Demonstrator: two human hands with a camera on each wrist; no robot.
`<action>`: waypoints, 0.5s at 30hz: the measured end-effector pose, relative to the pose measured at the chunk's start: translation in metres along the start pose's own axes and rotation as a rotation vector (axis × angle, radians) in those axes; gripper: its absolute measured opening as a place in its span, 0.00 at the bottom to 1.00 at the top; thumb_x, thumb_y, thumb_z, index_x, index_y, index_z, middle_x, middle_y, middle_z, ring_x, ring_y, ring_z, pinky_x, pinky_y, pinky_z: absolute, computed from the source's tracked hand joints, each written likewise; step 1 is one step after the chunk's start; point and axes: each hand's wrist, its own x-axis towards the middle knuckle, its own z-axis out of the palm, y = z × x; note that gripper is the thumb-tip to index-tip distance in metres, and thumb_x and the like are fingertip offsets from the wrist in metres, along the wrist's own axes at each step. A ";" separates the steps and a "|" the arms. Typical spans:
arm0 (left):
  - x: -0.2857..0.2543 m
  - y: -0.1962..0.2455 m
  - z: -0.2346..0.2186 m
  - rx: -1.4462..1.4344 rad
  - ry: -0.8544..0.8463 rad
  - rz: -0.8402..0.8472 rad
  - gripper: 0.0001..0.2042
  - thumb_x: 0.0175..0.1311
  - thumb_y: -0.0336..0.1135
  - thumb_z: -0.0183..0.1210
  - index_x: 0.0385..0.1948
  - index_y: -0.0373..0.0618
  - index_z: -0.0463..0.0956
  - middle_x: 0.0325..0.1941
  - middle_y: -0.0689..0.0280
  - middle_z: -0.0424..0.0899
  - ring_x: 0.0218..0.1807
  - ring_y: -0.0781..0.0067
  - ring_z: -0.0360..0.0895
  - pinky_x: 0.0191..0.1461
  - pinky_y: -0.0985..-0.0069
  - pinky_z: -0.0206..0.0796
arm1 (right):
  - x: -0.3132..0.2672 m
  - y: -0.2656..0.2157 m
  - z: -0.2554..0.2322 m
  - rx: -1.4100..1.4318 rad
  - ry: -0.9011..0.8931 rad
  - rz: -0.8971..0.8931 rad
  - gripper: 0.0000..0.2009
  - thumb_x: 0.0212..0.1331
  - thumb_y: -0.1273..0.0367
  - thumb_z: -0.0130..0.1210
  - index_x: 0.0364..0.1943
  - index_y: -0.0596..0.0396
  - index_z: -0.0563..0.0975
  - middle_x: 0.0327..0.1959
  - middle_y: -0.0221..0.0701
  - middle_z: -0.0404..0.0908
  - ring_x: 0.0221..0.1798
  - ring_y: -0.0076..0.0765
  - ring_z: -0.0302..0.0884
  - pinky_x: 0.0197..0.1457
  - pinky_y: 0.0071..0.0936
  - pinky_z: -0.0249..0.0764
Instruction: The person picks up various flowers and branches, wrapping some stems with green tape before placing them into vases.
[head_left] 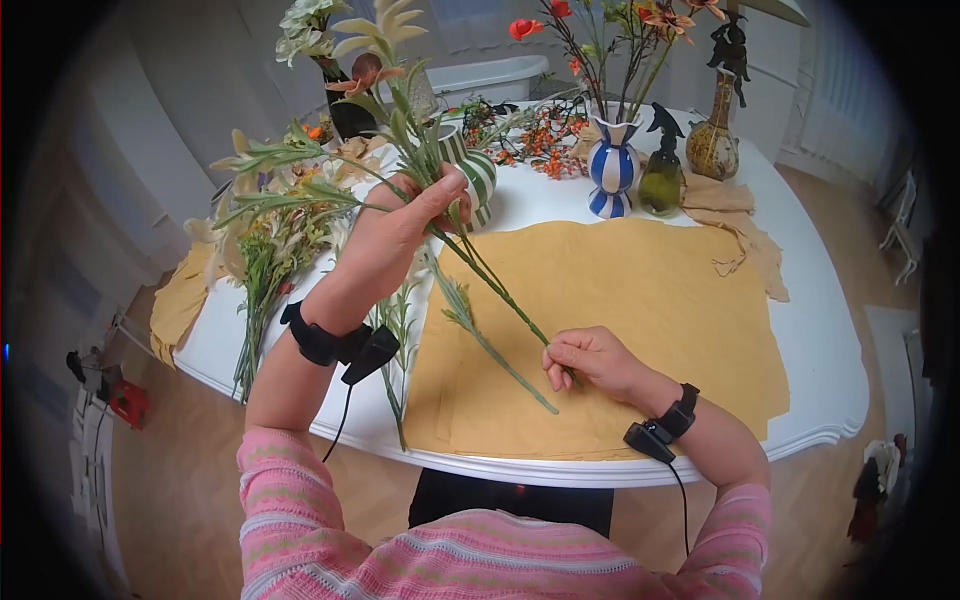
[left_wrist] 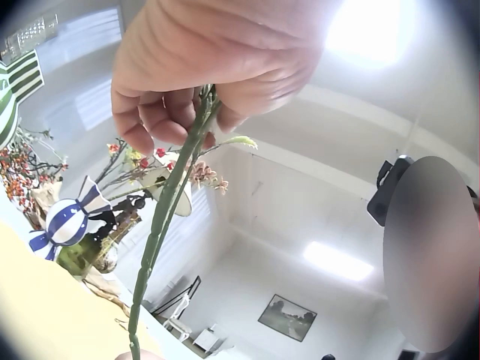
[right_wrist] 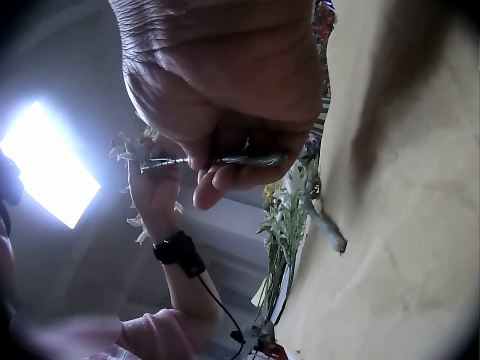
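A: I'm starting with the green stems (head_left: pixel 480 270). They are running on a slant over the yellow cloth (head_left: pixel 650 320), leafy tops up near the striped green vase (head_left: pixel 478 178), cut ends down toward the near edge of the cloth.

B: Which hand is doing what?

A: The left hand (head_left: pixel 405 225) is gripping the stems high up, fingers and thumb curling right round them; the left wrist view is showing the stalk (left_wrist: pixel 169 210) passing out from under the curled fingers (left_wrist: pixel 161 112). The right hand (head_left: pixel 588 358) is pinching the low end of one stem (right_wrist: pixel 240 160), fingers curling in tight against the thumb. It is hovering just over the cloth; I cannot tell whether it is touching.

B: Anything loose under them?

A: I'm seeing another sprig (head_left: pixel 490 345) lying flat on the cloth, just beside the right hand, its cut end pointing toward the table edge.

B: And farther out?

A: A heap of flowers and greenery (head_left: pixel 270 250) is lying on the white table (head_left: pixel 820 330) to the left of the cloth. At the back, a blue and white striped vase (head_left: pixel 612 165) is holding tall stems, with a dark green spray bottle (head_left: pixel 660 175) just beside it and a mottled brown vase (head_left: pixel 713 140) next along. A crumpled tan cloth (head_left: pixel 735 215) is lying near those.
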 end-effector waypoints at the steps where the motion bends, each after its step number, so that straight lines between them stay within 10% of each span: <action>1: 0.003 0.004 -0.001 0.058 -0.024 -0.017 0.13 0.66 0.43 0.57 0.43 0.43 0.77 0.32 0.70 0.82 0.34 0.83 0.74 0.38 0.82 0.61 | 0.000 0.001 0.000 0.010 0.023 -0.011 0.12 0.70 0.65 0.47 0.34 0.59 0.77 0.24 0.27 0.79 0.29 0.21 0.76 0.32 0.16 0.67; 8: 0.016 0.032 0.006 0.255 0.016 -0.213 0.13 0.66 0.45 0.57 0.42 0.46 0.79 0.34 0.73 0.84 0.29 0.87 0.71 0.30 0.87 0.60 | 0.005 0.004 -0.011 0.015 0.160 -0.078 0.12 0.70 0.65 0.47 0.35 0.59 0.77 0.26 0.27 0.79 0.28 0.18 0.73 0.33 0.16 0.67; 15: 0.062 0.039 0.009 0.245 -0.054 -0.035 0.09 0.67 0.40 0.57 0.38 0.44 0.76 0.30 0.69 0.81 0.21 0.87 0.66 0.22 0.87 0.55 | 0.007 0.009 -0.019 0.022 0.418 -0.240 0.13 0.69 0.63 0.49 0.43 0.58 0.79 0.29 0.24 0.80 0.30 0.16 0.72 0.33 0.15 0.68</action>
